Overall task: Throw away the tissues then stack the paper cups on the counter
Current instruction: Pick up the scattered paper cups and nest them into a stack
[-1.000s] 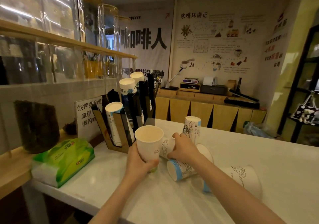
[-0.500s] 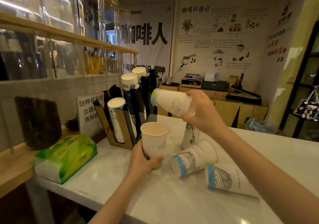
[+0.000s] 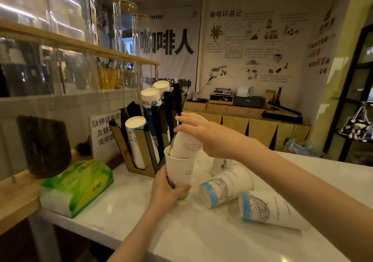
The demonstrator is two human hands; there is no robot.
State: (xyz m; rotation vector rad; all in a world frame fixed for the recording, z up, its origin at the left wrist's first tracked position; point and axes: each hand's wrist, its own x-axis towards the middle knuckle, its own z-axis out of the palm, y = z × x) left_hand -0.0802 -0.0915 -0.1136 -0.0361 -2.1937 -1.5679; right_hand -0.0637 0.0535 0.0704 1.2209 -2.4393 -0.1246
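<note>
My left hand grips an upright white paper cup just above the white counter. My right hand holds a second paper cup from its top, tilted, with its bottom inside the first cup's mouth. Two more printed cups lie on their sides on the counter, one at the middle and one further right. Another cup stands upside down behind them, partly hidden by my right arm. No loose tissues are in view.
A black and brown cup holder with stacked cups stands right behind my hands. A green tissue pack lies at the counter's left end. A white sign and a dark jar sit on the wooden ledge at left.
My right hand picked a cup up from the counter, lifted it, turned it bottom down and lowered it into the cup in my left hand.
</note>
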